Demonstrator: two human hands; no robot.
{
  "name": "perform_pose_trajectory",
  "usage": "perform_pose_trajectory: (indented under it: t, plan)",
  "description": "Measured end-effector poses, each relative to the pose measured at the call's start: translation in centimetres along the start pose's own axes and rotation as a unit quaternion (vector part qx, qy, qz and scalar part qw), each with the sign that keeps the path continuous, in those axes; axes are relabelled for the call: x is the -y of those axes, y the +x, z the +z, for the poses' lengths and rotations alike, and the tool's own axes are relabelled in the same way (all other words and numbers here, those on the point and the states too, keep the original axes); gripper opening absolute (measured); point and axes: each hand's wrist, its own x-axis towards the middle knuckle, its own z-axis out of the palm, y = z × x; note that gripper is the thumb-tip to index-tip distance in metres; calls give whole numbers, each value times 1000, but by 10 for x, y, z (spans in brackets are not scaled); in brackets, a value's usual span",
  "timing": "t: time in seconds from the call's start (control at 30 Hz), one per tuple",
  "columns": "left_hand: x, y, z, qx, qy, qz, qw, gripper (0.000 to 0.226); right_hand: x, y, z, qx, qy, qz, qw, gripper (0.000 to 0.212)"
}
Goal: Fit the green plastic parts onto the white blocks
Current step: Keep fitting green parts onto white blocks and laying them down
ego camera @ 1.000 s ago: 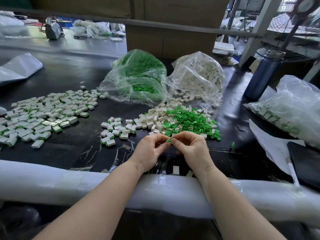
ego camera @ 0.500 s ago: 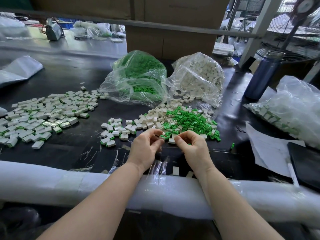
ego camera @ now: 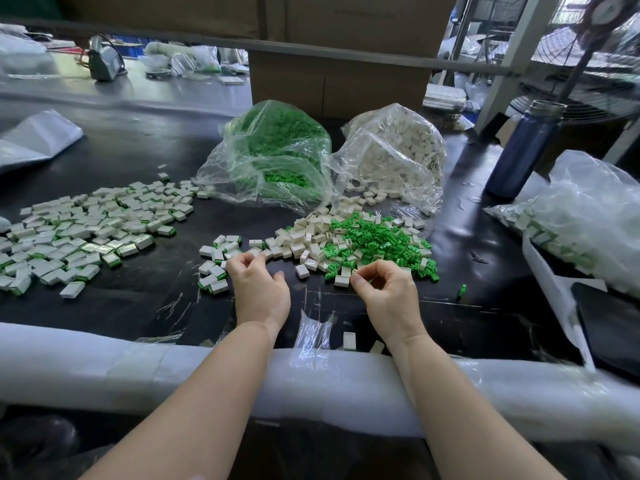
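Observation:
A loose heap of green plastic parts (ego camera: 377, 242) lies mixed with white blocks (ego camera: 304, 237) in the middle of the black table. My right hand (ego camera: 388, 292) is at the heap's near edge. Its thumb and forefinger pinch together on a small green part, right beside a single white block (ego camera: 341, 280). My left hand (ego camera: 258, 287) is further left, its fingers loosely curled over a small cluster of fitted white-and-green blocks (ego camera: 216, 268). I see nothing held in it. A big spread of fitted blocks (ego camera: 86, 233) covers the table's left side.
Behind the heap stand a clear bag of green parts (ego camera: 273, 157) and a clear bag of white blocks (ego camera: 398, 157). A blue bottle (ego camera: 523, 150) and another bag (ego camera: 588, 216) are at the right. A foam-wrapped rail (ego camera: 104, 368) runs along the near edge, with a stray block (ego camera: 349, 340) beside it.
My hands were joined around one block; they have separated. The left hand moved left to the small cluster, and the right hand reached to the heap's edge.

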Motion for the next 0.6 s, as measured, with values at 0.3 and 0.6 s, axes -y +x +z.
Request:
perform_pose_trajectory:
  t: [0.3,0.6]
  plan:
    - [-3,-7,4,43,163,105,980,44,-3,2,1,-8,-75,-6,997,8]
    - [-4,-12,9,78,202,176,960,29,-4,0,6,27,-210,-65,975,24]
